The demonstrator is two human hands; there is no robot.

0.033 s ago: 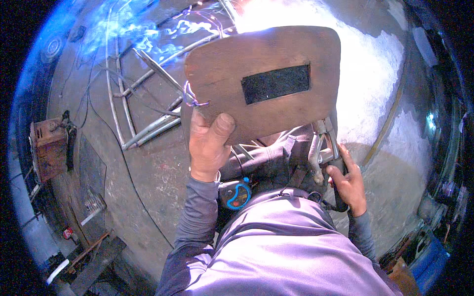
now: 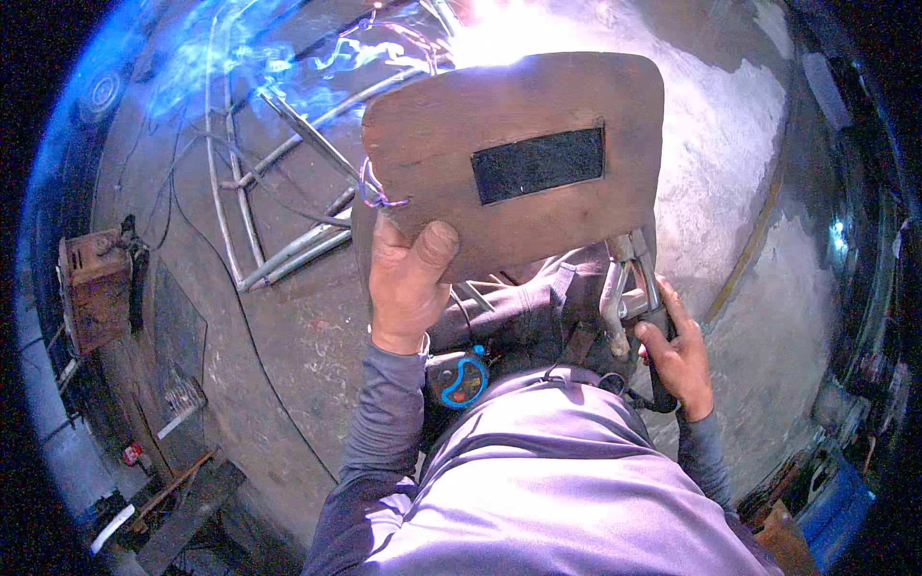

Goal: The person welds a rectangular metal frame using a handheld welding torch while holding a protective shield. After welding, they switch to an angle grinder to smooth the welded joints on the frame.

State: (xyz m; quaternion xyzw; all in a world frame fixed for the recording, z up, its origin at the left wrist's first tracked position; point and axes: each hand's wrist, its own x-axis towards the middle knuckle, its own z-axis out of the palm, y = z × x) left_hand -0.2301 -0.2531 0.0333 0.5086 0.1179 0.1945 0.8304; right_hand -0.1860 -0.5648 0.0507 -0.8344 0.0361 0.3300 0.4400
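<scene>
My left hand grips the lower left edge of a brown hand-held welding shield, thumb on the near face. The shield has a dark rectangular window, and a bit of purple cord hangs at its left edge. Around the black handle of an electrode holder my right hand is closed. The holder's metal jaws reach up under the shield, which hides their far end. White glare burns just beyond the shield's top edge; what lies there is hidden.
A frame of metal tubes lies on the floor at the left, with smoke drifting over it. Thin cables cross the floor. A rusty box stands far left. A blue-rimmed gauge-like object is by my waist.
The glare beyond the shield has shrunk and dimmed on the right, and the smoke has shifted shape. The shield has moved very slightly to the right; both hands keep their grip.
</scene>
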